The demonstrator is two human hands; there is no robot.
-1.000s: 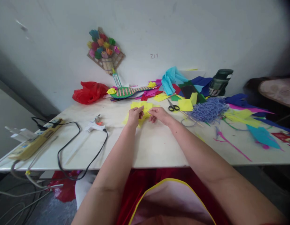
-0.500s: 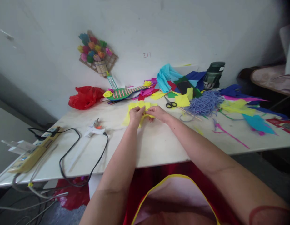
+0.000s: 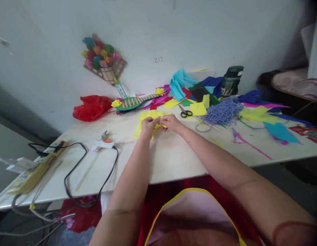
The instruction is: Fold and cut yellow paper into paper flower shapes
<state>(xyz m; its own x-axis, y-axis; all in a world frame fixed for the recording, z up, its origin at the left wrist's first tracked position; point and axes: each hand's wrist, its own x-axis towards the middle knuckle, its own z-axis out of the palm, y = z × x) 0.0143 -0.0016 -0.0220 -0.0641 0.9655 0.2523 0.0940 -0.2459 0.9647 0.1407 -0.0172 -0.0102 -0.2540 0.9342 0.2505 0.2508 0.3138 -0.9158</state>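
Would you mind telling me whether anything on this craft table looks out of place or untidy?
Yes: the glue gun lies on its side, its black cord looping over the table's front edge. Coloured paper scraps lie strewn on the right.

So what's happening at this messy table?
A person is working a piece of yellow paper with both hands over a white table. The left hand and right hand pinch it together at its middle. Black scissors, a glue gun and a heap of coloured paper scraps lie around them, untouched.
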